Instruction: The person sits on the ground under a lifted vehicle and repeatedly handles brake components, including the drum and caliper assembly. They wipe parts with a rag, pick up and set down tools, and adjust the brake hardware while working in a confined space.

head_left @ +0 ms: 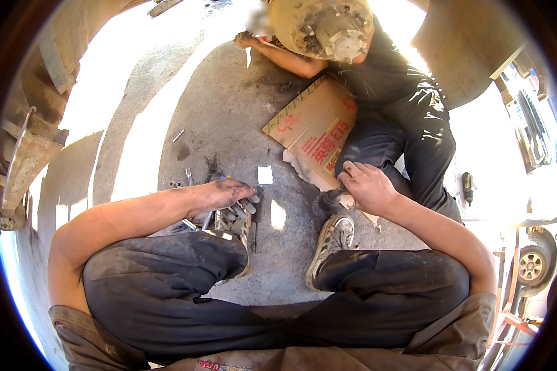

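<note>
My left hand, dirty with grease, hovers over my left shoe with its fingers bent downward. Grey finger-shaped pieces, like a work glove, show right under it; whether the hand grips them is hidden. Several metal tools lie just left of that shoe. In front of my right shoe, my right hand has its fingers curled in. A dark, blurred shape sits beside its fingertips, and I cannot make out what the hand holds, if anything.
Across from me a person in dark clothes sits behind a wheel hub. A torn cardboard sheet lies between us. A small white square and a metal socket are on the ground; a black power tool is at right.
</note>
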A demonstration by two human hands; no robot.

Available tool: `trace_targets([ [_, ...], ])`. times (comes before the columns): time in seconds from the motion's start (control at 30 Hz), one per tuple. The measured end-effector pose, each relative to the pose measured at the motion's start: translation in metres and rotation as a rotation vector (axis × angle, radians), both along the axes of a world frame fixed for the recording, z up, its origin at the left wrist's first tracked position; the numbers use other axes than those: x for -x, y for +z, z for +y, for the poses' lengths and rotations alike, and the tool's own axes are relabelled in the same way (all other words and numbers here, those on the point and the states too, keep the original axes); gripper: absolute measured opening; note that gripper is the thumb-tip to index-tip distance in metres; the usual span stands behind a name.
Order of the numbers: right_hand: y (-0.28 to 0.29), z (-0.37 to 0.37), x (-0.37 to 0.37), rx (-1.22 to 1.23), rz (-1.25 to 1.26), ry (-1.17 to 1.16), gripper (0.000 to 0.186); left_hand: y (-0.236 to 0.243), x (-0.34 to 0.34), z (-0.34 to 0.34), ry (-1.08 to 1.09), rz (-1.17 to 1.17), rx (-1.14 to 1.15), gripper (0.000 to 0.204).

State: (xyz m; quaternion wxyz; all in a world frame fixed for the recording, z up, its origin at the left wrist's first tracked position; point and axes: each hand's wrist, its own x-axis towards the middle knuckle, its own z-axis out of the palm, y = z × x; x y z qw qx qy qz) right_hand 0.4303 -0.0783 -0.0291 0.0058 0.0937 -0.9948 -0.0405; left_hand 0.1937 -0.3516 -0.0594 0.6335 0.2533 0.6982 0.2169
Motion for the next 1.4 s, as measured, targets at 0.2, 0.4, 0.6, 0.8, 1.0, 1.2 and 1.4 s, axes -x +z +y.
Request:
trace_targets([
  [0.2,0.016,-0.002,0.022,0.257,0.269,-0.223,0.026,0.036,-0.009,-0.011,0.008,-0.008,0.033,0.068],
  [0.4,-0.013,0.003,0.006,0.142,-0.153,-0.085,0.016,0.024,-0.006,-0.017,-0.006,0.039,-0.028,0.059],
  [0.6,-0.020,0.010,-0.001,0.180,-0.158,-0.090,0.033,0.026,-0.009,-0.007,-0.025,0.047,0.044,0.066],
  [0.8,-0.025,-0.003,0.018,0.199,-0.251,-0.026,0.037,-0.019,0.007,-0.029,-0.053,-0.009,-0.055,0.061],
  [1.0,-0.057,-0.012,-0.008,0.645,-0.535,-0.262,0.030,-0.002,-0.011,-0.008,-0.110,0.119,-0.116,0.059],
  [1.2,-0.054,-0.017,-0.005,0.582,-0.599,-0.122,0.038,-0.032,-0.006,-0.001,-0.275,0.154,-0.120,0.057],
  [1.4,-0.018,-0.031,0.015,1.112,-0.768,-0.584,0.031,-0.081,0.000,-0.015,-0.205,0.132,-0.066,0.056],
])
